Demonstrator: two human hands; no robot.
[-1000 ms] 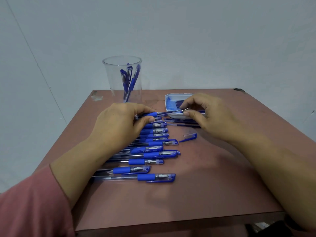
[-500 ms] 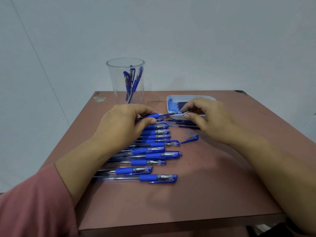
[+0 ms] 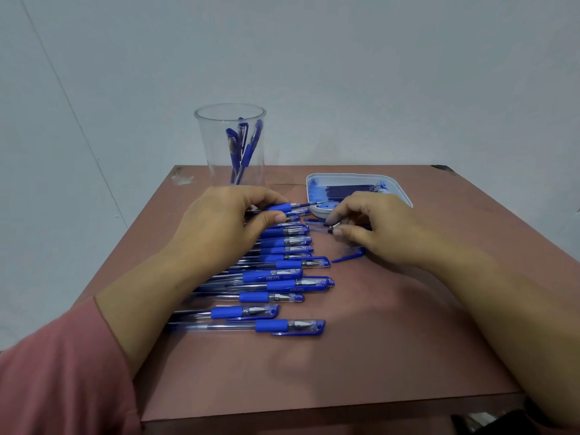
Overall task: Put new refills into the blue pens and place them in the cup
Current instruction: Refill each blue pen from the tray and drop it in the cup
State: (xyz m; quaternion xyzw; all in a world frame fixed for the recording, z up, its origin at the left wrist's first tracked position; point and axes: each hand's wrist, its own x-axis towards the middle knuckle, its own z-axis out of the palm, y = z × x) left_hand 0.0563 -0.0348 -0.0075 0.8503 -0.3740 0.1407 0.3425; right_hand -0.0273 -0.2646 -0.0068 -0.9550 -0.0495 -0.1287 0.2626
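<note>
My left hand [image 3: 226,221] grips an uncapped blue pen [image 3: 295,206] by its blue grip, its tip pointing right toward the tray. My right hand [image 3: 376,227] is lower, close to the table, pinching a small silver pen tip piece [image 3: 334,227] between thumb and forefinger. A row of several capped blue pens [image 3: 276,277] lies under and in front of my left hand. The clear cup [image 3: 230,146] stands at the back left with three blue pens in it. A white tray [image 3: 398,189] with several dark refills sits behind my right hand.
A loose blue cap [image 3: 348,255] lies on the brown table [image 3: 376,340] by my right hand. A couple of loose refills [image 3: 314,221] lie between my hands. The table's front edge is near me; a pale wall stands behind.
My right hand has pulled away from the pen's tip, down and to the right, with the small silver piece. My left hand keeps the pen in about the same place.
</note>
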